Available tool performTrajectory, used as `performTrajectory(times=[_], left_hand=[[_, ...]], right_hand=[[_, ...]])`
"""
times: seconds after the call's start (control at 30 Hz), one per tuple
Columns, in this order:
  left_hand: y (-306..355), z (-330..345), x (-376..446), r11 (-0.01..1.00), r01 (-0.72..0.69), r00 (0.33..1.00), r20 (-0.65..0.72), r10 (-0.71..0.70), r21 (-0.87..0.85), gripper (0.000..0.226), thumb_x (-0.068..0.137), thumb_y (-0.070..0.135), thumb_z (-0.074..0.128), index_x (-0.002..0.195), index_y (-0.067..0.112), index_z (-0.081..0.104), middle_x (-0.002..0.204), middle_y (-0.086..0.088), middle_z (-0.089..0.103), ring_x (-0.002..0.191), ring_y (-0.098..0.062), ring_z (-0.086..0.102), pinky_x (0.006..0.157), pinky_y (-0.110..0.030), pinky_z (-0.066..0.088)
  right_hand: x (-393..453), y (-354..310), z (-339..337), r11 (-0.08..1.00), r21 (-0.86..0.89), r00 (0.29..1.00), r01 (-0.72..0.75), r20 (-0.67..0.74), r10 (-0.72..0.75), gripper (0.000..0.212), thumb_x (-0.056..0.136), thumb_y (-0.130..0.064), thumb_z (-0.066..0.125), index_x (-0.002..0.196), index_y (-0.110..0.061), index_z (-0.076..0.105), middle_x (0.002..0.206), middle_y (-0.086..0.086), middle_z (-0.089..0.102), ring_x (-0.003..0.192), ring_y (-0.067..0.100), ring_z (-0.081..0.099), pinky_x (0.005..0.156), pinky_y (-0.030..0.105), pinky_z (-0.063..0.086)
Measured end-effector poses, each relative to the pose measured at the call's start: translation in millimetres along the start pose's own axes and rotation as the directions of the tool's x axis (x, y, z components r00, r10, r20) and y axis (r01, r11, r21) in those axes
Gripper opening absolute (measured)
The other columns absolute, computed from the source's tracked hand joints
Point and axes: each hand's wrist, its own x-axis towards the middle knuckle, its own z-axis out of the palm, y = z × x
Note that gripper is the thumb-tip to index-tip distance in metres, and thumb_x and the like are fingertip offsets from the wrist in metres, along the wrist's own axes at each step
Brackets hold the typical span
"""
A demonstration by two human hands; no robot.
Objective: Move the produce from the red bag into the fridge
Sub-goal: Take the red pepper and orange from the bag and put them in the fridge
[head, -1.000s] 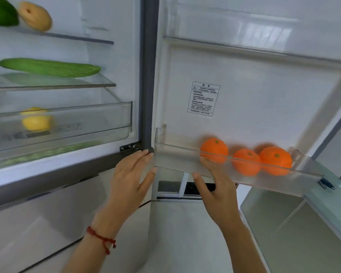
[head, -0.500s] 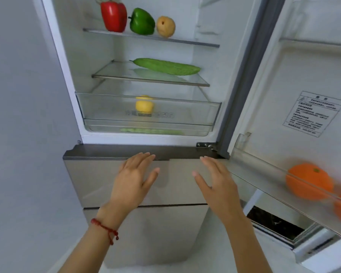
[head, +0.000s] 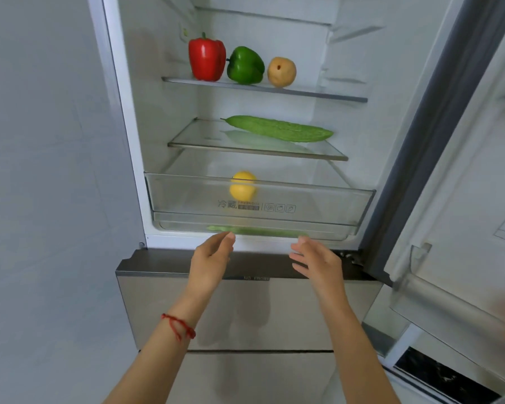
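Hands, my left hand (head: 213, 259) and right hand (head: 318, 262), are hovering empty with fingers loosely spread before the clear plastic crisper drawer (head: 318, 205) holding the yellow lemon (head: 242, 186); I'm risking jolting it and rolling the fruit.
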Motion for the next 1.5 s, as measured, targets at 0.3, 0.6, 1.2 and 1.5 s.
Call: performTrajectory(times=[0.3,0.6,1.2,1.5], left_hand=[[-1,9,42,0.880,0.204,0.976,0.023,-0.216,-0.429,0.028,0.095,0.028,0.045,0.097,0.004,0.058,0.094,-0.011,0.066,0.083,-0.021,0.066,0.072,-0.026,0.056],[-6,13,60,0.826,0.126,0.981,-0.055,-0.186,-0.550,0.024,0.094,0.020,0.048,0.085,0.000,0.058,0.084,-0.018,0.067,0.066,-0.015,0.070,0.068,-0.023,0.057],[1,32,137,0.777,0.150,0.972,-0.052,-0.228,-0.611,0.020,0.093,0.011,0.051,0.077,-0.001,0.056,0.081,-0.018,0.064,0.070,-0.022,0.067,0.066,-0.025,0.058],[7,42,175,0.770,0.184,0.957,-0.068,-0.283,-0.611,0.021,0.093,0.009,0.049,0.075,-0.002,0.053,0.080,-0.020,0.061,0.073,-0.027,0.063,0.065,-0.027,0.057]], right_hand=[[34,4,26,0.959,0.251,0.991,-0.132,0.007,0.134,0.021,0.090,-0.030,0.054,0.100,-0.012,0.058,0.104,0.015,0.066,0.094,0.023,0.066,0.087,0.034,0.051],[61,13,37,0.939,0.333,0.988,-0.090,-0.087,0.125,0.026,0.089,-0.028,0.054,0.091,-0.003,0.062,0.096,0.017,0.068,0.088,0.023,0.069,0.080,0.029,0.055],[145,5,55,0.840,0.501,0.976,-0.208,0.045,0.214,0.026,0.092,-0.021,0.052,0.097,0.004,0.053,0.093,0.025,0.065,0.083,0.027,0.068,0.070,0.032,0.059],[184,4,63,0.822,0.517,0.970,-0.238,0.081,0.231,0.021,0.093,-0.018,0.050,0.094,0.003,0.051,0.091,0.026,0.063,0.083,0.031,0.066,0.079,0.039,0.055]])
